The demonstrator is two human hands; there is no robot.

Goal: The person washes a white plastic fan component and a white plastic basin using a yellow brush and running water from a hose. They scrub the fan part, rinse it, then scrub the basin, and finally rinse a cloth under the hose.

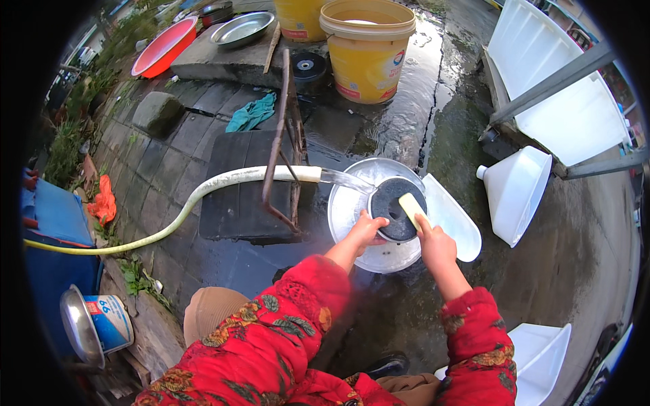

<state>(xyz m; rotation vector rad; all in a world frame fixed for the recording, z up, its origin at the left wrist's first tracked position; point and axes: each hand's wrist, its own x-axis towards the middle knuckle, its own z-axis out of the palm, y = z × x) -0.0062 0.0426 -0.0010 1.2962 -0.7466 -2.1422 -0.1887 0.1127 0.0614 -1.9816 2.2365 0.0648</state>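
The left hand's grip (365,230) pinched the edge of a dark disc (386,197) above the metal basin (342,208). The right hand's grip (439,252) was clenched round a yellow bar (410,208), over the disc. Left of the basin, a hose (227,178) poured water (347,179); right of the basin lay a white tray (457,224).
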